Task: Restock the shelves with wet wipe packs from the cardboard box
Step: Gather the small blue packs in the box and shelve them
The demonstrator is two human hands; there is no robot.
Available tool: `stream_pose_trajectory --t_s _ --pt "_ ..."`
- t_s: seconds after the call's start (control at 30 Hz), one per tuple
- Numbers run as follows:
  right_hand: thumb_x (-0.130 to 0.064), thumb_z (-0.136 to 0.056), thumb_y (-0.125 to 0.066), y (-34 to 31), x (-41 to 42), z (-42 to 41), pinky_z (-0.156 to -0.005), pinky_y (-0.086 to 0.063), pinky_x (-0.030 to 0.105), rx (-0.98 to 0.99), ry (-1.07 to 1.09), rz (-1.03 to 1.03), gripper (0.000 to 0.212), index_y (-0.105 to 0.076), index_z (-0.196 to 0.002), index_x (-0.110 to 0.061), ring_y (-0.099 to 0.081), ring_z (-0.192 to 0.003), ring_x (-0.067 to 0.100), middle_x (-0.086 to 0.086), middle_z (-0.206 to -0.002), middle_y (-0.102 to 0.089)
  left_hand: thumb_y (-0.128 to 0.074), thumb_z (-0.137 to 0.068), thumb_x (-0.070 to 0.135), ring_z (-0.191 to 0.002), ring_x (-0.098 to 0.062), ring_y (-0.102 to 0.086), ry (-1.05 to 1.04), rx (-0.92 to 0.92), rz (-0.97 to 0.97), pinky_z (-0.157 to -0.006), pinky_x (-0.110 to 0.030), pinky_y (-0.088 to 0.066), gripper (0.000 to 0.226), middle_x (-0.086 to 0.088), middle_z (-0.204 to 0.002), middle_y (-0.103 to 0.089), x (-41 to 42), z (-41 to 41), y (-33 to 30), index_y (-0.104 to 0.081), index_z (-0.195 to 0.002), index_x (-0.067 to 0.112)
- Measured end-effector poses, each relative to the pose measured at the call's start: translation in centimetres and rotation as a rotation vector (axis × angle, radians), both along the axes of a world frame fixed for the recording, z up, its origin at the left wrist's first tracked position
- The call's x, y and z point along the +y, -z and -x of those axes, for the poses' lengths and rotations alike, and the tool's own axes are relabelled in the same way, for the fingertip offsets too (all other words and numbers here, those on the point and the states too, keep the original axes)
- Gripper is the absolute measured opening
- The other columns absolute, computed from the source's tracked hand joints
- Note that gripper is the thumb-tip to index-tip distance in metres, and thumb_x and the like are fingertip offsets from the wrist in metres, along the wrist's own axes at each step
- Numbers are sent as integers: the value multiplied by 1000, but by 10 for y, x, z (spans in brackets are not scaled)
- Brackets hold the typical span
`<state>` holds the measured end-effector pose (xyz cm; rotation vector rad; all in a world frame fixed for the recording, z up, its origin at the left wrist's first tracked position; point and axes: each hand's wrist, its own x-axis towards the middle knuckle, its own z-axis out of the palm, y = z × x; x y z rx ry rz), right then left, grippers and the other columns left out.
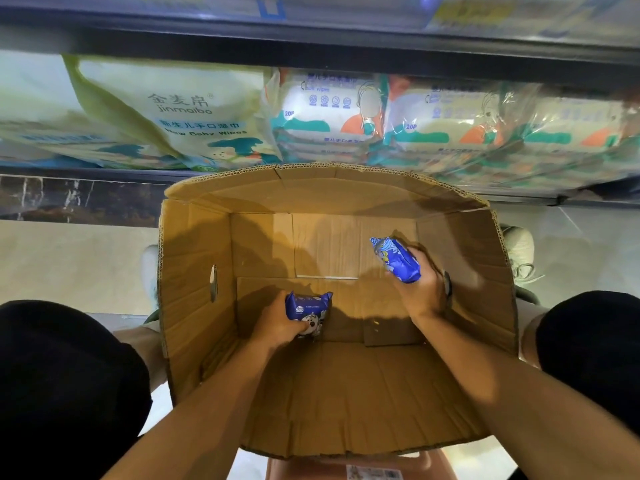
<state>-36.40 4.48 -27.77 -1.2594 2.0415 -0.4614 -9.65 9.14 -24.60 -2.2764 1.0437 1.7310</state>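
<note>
Fingers of the left hand (pixel 277 322) curl round a blue wet wipe pack (pixel 309 311) with a cartoon animal on its face, low against the near part of the cardboard box (pixel 194 289) floor. The right hand (pixel 420 289) grips a second blue pack (pixel 396 259), tilted and lifted off the floor toward the right wall. Both forearms reach in over the near flap, well apart from each other.

Around the two packs the brown box floor lies bare, so there is open room between the hands and every wall. Corrugated rims stand up on all four sides; the left wall has a cut handle slot (pixel 213 284). Dark-clad knees flank the box, and a light shoe (pixel 519 252) shows beyond its right rim.

Past the far flap runs a dark shelf edge (pixel 104 173). On that shelf a pale green bag (pixel 173 112) reads "jinmaibo" and "New Baby Wipes"; beside it lie clear-wrapped wipe bundles (pixel 329 112) marked "20P".
</note>
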Motion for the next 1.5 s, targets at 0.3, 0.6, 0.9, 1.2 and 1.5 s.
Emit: stream_pose_trajectory --t_s 0.3,0.6,0.9,1.2,1.5 --pt "-12 -70 -90 -23 -25 -1 -75 -51 12 -212 48 -93 49 -62 -111 -16 -71 -85 9 0 -99 -75 -81 -81 15 -127 -25 -55 -68 -57 86 -96 -36 -49 64 -8 -136 -58 -10 0 -22 -48 -135 14" --pt "-7 -84 -74 -116 -43 -5 -76 -51 20 -108 -372 -17 39 -67 -122 -10 -70 -100 23 5 -110 -73 -86 -76 23 -114 -19 -62 -88 15 397 -90 -31 -51 64 -1 -118 -65 -53 -18 -121 -52 -129 12" --pt "-27 -88 -76 -245 -68 8 -96 -52 33 -47 -558 119 36 -70 -123 -21 -66 -109 15 -2 -120 -72 -86 -75 25 -102 -11 -66 -4 91 703 -76 -24 -58 61 1 -114 -69 -75 -46 -236 -56 -127 14" --pt "-25 -83 -82 -413 -76 28 -94 -51 21 -175 -581 399 31 -74 -113 -23 -64 -111 4 -9 -116 -72 -86 -75 27 -88 0 -71 -17 191 997 -68 -14 -55 45 12 -100 -74 -80 -49 -379 -62 -113 23" --pt "-19 -81 -84 -572 -62 40 -96 -49 21 -201 -556 731 28 -76 -108 -22 -66 -106 8 -11 -107 -75 -81 -80 11 -86 3 -71 30 362 1305 -72 -9 -50 34 19 -97 -76 -92 -24 -516 -65 -108 23"
